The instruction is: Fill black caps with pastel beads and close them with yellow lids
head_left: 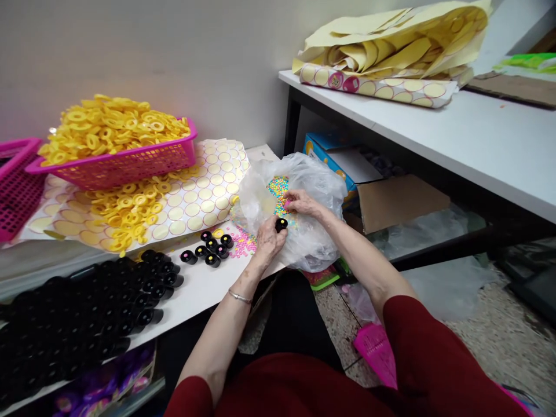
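Black cap (pixel 282 226), yellow dot on its end: I have it in the closed fingers of the left hand (pixel 270 238), above the near part of an open plastic bag (pixel 315 243). Right of the hands, and higher, a white surface (pixel 490 150) carries folded yellow sheets (pixel 391 37). Left of the hands I get a lower surface (pixel 200 289), with a dense heap of black caps (pixel 82 318) well out from the left hand. Beyond that heap, a circle-printed sheet (pixel 212 197) lies under a pink basket (pixel 125 167) piled with yellow rings (pixel 117 124); more are strewn in front of it. Just left of the left hand stand several loose caps (pixel 211 260), with scattered pink beads (pixel 243 243) between. Multicoloured beads (pixel 278 185) fill the bag's opening, just ahead of the left hand. My right hand (pixel 299 203) is narrowed there, fingertips pinching a small pink piece (pixel 287 204).
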A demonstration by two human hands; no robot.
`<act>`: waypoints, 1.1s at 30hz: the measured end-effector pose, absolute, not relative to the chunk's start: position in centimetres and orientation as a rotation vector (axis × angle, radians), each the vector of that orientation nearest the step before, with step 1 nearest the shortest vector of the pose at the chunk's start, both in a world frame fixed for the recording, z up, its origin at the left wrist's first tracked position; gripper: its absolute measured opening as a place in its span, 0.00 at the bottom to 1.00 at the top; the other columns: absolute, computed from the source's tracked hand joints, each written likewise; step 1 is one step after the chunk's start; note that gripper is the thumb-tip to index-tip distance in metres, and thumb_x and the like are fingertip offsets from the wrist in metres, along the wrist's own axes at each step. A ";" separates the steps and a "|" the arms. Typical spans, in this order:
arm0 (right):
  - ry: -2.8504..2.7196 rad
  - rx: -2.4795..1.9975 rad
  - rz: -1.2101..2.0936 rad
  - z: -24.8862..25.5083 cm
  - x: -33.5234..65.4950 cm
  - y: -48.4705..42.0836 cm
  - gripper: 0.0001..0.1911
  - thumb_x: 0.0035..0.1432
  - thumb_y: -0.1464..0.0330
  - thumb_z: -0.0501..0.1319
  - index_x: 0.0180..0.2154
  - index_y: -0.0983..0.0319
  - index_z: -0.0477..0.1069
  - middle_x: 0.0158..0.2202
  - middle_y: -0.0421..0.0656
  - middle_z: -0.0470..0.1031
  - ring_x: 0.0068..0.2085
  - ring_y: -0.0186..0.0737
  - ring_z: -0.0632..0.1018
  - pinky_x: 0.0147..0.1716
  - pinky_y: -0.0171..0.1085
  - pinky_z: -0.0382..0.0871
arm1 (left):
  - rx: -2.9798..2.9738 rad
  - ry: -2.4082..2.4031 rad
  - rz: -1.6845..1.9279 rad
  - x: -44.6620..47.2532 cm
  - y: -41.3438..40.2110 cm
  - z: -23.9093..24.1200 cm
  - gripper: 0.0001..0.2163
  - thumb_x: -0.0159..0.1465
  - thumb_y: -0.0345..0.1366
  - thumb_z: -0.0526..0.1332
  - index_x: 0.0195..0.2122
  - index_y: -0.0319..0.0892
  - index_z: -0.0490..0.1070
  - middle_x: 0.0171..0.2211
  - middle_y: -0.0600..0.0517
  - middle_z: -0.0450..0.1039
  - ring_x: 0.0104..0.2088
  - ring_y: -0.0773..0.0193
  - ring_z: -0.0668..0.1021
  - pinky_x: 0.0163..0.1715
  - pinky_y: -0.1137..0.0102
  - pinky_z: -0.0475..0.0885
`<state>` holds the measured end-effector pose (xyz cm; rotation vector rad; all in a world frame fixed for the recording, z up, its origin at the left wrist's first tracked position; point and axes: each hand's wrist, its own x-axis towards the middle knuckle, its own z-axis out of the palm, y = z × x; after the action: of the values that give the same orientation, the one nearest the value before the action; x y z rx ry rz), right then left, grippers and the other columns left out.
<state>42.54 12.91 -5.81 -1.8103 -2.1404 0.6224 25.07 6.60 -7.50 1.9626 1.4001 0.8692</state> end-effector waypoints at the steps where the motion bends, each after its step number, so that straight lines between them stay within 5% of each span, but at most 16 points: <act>1: -2.149 -1.816 0.607 -5.9 42.7 12.9 0.14 0.53 0.71 0.54 0.41 0.67 0.71 0.32 0.42 0.75 0.31 0.33 0.72 0.31 0.31 0.65 | 1.979 1.408 0.868 25.0 6.5 -7.7 0.10 0.53 0.31 0.59 0.37 0.42 0.71 0.28 0.51 0.70 0.30 0.61 0.70 0.32 0.68 0.64; 9: -2.217 -1.920 0.463 -6.0 41.5 13.2 0.09 0.51 0.77 0.56 0.30 0.66 0.74 0.39 0.57 0.78 0.47 0.52 0.74 0.45 0.42 0.64 | 1.981 1.418 0.865 25.0 6.9 -8.4 0.11 0.52 0.33 0.58 0.38 0.42 0.71 0.27 0.52 0.68 0.28 0.63 0.69 0.30 0.69 0.62; 15: -2.177 -1.796 0.598 -6.3 40.8 13.6 0.07 0.40 0.78 0.58 0.25 0.65 0.72 0.28 0.46 0.75 0.35 0.42 0.73 0.35 0.35 0.63 | 1.901 1.409 0.884 24.7 7.0 -8.4 0.13 0.50 0.33 0.60 0.38 0.42 0.72 0.28 0.52 0.71 0.29 0.62 0.71 0.32 0.68 0.65; 19: -2.026 -1.675 0.687 -6.5 41.8 13.2 0.04 0.42 0.72 0.56 0.25 0.64 0.67 0.25 0.39 0.69 0.30 0.34 0.68 0.30 0.32 0.61 | 1.849 1.381 0.922 24.3 7.0 -8.3 0.11 0.49 0.32 0.60 0.35 0.42 0.72 0.27 0.53 0.70 0.29 0.63 0.71 0.32 0.68 0.67; 29: -1.463 -1.298 1.074 -7.7 42.6 12.2 0.18 0.37 0.62 0.62 0.33 0.63 0.68 0.27 0.35 0.64 0.28 0.30 0.65 0.30 0.33 0.61 | 1.765 1.320 0.959 24.2 7.1 -8.4 0.10 0.49 0.33 0.60 0.34 0.42 0.72 0.27 0.54 0.70 0.27 0.65 0.70 0.32 0.69 0.68; 33: -1.617 -1.485 0.900 -7.9 41.9 12.4 0.15 0.44 0.63 0.58 0.35 0.64 0.69 0.27 0.37 0.68 0.29 0.32 0.68 0.30 0.33 0.63 | 1.763 1.316 0.968 24.2 7.1 -8.4 0.11 0.48 0.33 0.60 0.34 0.41 0.72 0.26 0.54 0.69 0.27 0.65 0.69 0.32 0.69 0.67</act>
<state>41.91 12.45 -7.88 -1.4854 -1.6167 0.9004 24.16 7.05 -8.35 1.7629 1.3165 0.9680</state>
